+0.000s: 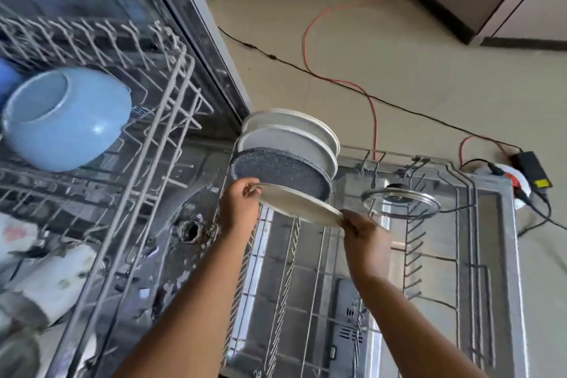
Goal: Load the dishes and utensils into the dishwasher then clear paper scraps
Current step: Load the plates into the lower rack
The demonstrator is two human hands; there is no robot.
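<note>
A white plate [299, 204] hangs tilted over the pulled-out lower rack [310, 301] of the open dishwasher. My left hand [241, 207] pinches its left rim and my right hand [363, 235] grips its right rim. Just behind it, a speckled grey plate [277, 170] and two white plates [288, 132] stand upright in the rack. A glass lid [400, 198] with a black knob stands in the rack to the right. A blue bowl [66, 116] lies on its side in the upper rack [171, 95] at the left.
White cups or mugs [52, 282] lie in the upper rack at the lower left, blurred. An orange cable [308, 49] and a black cable [383, 101] run across the beige floor behind the dishwasher. A black power adapter [532, 169] lies at the right.
</note>
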